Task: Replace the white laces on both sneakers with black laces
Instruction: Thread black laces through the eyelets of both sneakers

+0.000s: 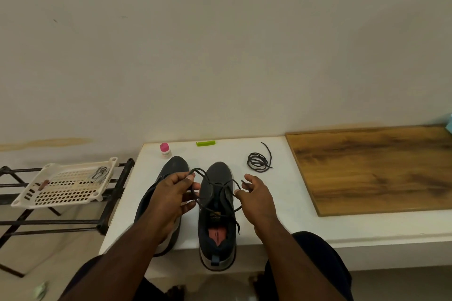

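Two dark grey sneakers stand side by side on a white table (269, 215), toes away from me. The right sneaker (216, 212) has a black lace (215, 184) running through it, with loops rising over its toe half. My left hand (171, 193) pinches one loop of that lace above the gap between the shoes. My right hand (254, 193) pinches the other strand beside the right sneaker. The left sneaker (171, 168) is mostly hidden under my left hand and arm. A second black lace (258, 161) lies coiled on the table behind my right hand.
A pink-capped small bottle (165, 150) and a green clip (206, 143) sit at the table's back edge. A wooden board (374, 168) covers the table's right part. Left of the table, a white perforated tray (66, 184) with light laces rests on a black metal rack (115, 193).
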A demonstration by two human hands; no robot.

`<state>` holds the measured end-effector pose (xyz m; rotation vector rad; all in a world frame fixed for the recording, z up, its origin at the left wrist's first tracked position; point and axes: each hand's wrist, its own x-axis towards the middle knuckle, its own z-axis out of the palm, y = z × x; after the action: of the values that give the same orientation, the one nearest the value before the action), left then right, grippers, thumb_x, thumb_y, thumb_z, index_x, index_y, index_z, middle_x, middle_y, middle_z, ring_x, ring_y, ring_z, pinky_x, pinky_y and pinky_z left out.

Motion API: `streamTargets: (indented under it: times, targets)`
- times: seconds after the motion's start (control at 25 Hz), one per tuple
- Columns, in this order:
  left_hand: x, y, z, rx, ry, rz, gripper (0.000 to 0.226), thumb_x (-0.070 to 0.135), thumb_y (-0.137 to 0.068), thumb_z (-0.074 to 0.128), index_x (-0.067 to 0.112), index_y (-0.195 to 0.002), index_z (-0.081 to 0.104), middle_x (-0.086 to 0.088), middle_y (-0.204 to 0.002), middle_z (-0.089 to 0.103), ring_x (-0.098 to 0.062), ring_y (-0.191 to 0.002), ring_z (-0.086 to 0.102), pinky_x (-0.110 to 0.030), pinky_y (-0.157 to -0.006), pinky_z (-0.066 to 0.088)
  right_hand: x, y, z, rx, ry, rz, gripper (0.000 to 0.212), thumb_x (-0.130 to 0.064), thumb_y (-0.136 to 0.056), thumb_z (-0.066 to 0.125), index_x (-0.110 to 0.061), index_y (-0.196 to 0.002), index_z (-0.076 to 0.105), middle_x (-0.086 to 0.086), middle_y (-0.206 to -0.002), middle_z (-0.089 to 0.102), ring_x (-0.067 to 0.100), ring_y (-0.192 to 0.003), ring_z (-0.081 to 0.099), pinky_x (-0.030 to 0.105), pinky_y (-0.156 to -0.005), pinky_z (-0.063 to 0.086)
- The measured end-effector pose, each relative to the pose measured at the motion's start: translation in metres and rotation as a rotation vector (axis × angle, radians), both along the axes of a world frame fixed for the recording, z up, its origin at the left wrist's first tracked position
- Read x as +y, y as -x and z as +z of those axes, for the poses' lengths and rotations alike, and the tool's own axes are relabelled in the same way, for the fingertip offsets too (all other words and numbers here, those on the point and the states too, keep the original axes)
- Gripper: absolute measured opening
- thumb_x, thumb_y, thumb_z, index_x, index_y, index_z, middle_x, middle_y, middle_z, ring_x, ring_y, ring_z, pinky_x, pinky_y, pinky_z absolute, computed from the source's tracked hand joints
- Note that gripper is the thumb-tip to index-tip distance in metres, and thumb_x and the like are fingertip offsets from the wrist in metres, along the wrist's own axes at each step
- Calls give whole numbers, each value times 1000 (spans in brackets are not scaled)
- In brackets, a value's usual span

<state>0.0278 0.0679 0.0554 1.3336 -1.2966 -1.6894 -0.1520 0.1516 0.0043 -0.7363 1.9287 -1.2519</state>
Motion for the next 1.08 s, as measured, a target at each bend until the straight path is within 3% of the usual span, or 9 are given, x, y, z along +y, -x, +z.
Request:
streamTargets:
  times: [0.16, 0.32, 0.44, 0.56, 0.68, 0.84, 0.92, 1.0, 1.08]
  targets:
    - [-9, 1, -9, 39, -70, -25, 18, 24, -102, 52, 14, -113, 62, -6, -96, 77, -20, -80, 73, -34, -69, 58, -15, 9, 8, 68, 2, -47, 48, -21, -92, 68, -22, -139, 57, -2, -135, 62, 12, -115, 58, 30, -99, 47]
    - [-14, 1, -11, 61, -118, -123, 19, 25, -103, 51, 11, -112, 60, -7, -102, 76, -24, -86, 74, -34, -69, 60, -18, 7, 13, 205, 19, -40, 50, -17, -94, 64, -22, -143, 52, -6, -141, 56, 13, -128, 52, 32, -108, 43]
    - [-18, -2, -18, 99, -118, -124, 17, 23, -100, 56, 12, -108, 65, -7, -99, 75, -25, -88, 73, -34, -70, 59, -20, -7, 11, 282, 74, 42, 44, -16, -93, 65, -26, -135, 59, -12, -129, 62, 3, -110, 59, 26, -99, 49]
    - [-20, 0, -25, 138, -123, -141, 16, 21, -99, 58, 11, -106, 69, -9, -96, 72, -28, -89, 72, -40, -76, 59, -20, -16, 8, 248, 64, 159, 38, -24, -92, 68, -33, -129, 63, -19, -106, 67, -6, -88, 62, 8, -79, 50]
    - [-21, 2, -29, 189, -132, -194, 15, 19, -99, 58, 13, -106, 70, -11, -98, 72, -27, -87, 70, -39, -73, 58, -24, -20, 5, 219, 40, 262, 47, -34, -92, 68, -39, -137, 55, -25, -113, 65, -16, -97, 57, 1, -77, 42]
    - [-21, 4, -30, 194, -105, -236, 17, 18, -100, 54, 19, -106, 71, -11, -99, 74, -21, -79, 69, -33, -64, 55, -26, -16, -2, 262, 16, 282, 54, -20, -92, 66, -39, -141, 53, -23, -115, 62, -20, -95, 53, -4, -76, 39]
    - [-23, 4, -30, 221, -98, -182, 17, 18, -101, 52, 17, -108, 68, -10, -95, 73, -18, -65, 64, -27, -52, 48, -27, -11, -3, 307, 34, 229, 42, -17, -91, 68, -35, -129, 64, -21, -103, 67, -13, -89, 60, 3, -78, 45]
    - [-28, 2, -30, 253, -93, -89, 17, 18, -102, 50, 15, -109, 65, -10, -85, 71, -14, -52, 52, -21, -43, 38, -29, -2, 0, 192, 104, 29, 26, -16, -94, 65, -29, -115, 73, -14, -93, 72, 0, -77, 66, 19, -73, 53]
    - [-31, -2, -32, 284, -92, 2, 18, 18, -103, 47, 14, -107, 64, -10, -79, 68, -12, -45, 43, -19, -39, 32, -28, 13, 3, 62, 123, -183, 27, -13, -97, 61, -22, -121, 70, -7, -103, 73, 10, -84, 70, 30, -78, 58]
